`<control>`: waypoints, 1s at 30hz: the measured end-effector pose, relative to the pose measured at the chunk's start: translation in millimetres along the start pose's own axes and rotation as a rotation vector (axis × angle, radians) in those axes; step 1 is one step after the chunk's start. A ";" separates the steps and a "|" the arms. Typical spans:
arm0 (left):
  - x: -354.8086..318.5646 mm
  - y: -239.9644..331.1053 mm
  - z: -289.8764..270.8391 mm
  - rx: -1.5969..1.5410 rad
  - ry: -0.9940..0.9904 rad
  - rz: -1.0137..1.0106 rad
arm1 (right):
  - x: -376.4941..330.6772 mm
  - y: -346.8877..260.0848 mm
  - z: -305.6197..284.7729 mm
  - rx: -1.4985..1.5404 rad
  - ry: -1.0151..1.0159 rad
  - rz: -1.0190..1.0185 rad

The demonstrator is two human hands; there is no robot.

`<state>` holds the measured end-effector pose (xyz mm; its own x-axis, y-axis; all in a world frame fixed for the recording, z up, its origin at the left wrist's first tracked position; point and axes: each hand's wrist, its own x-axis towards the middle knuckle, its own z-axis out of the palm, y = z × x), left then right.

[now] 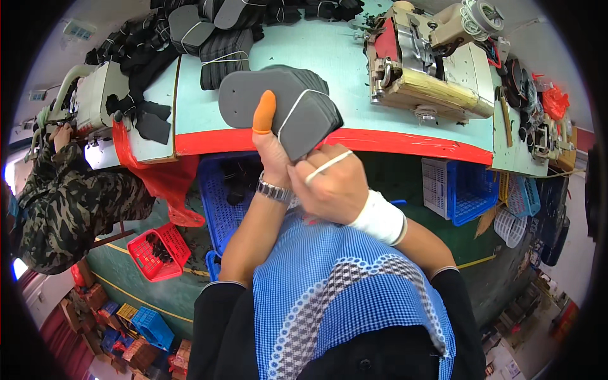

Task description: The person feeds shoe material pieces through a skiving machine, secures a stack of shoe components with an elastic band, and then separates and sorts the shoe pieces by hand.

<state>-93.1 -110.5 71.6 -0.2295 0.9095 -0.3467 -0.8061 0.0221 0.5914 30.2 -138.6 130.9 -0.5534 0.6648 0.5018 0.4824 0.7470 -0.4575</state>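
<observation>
A thick stack of grey, sole-shaped pieces (310,130) is held in front of me, above the table's red front edge. My left hand (272,152) grips it from below, its thumb, in an orange finger cot (265,113), lying along the top piece; the other fingers are hidden beneath. A white elastic band (293,114) runs across the stack. My right hand (335,187) is closed at the near end of the stack, with white band stretched over its fingers. A white wrap (380,218) covers my right wrist.
More banded grey stacks (225,57) lie at the table's back left. A sewing machine (424,63) stands at the right. Blue baskets (472,193) sit below the table, and a red basket (158,253) is on the floor. A co-worker in camouflage (76,202) sits at left.
</observation>
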 end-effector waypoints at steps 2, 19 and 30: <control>7.0 10.6 -5.6 -0.211 -0.099 -0.144 | -8.4 11.9 6.8 -0.038 -0.067 -0.023; 62.9 -21.2 -29.4 -0.023 0.016 0.235 | -64.5 37.3 11.5 -0.066 -0.370 0.312; 152.0 2.1 -21.0 0.570 -0.026 -0.375 | -22.8 73.3 -16.2 1.028 -0.343 1.108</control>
<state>-141.1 19.1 4.9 0.0278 0.8072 -0.5897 -0.4139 0.5463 0.7282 89.2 -98.8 97.8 -0.4398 0.7193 -0.5378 0.1629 -0.5250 -0.8354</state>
